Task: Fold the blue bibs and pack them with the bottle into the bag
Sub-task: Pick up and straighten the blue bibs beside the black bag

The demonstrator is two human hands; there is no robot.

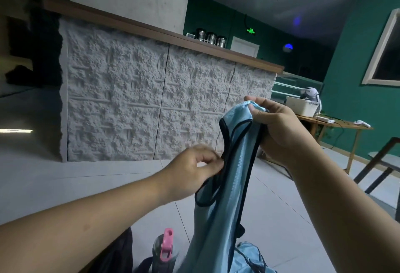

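A light blue bib (225,188) with black trim hangs in the air in front of me. My right hand (279,128) grips its top shoulder strap, held high. My left hand (194,169) pinches the black edge of the bib lower down on its left side. Below, at the bottom edge, stands a dark bottle (165,251) with a pink cap. More blue bib fabric (251,257) lies bunched to the right of the bottle. A dark bag (118,255) shows partly under my left forearm.
A white rough-textured counter (147,108) with a wooden top stands ahead on grey floor tiles. A wooden table (337,123) with a white box sits at the right by the green wall. A dark chair frame (381,162) is at the far right.
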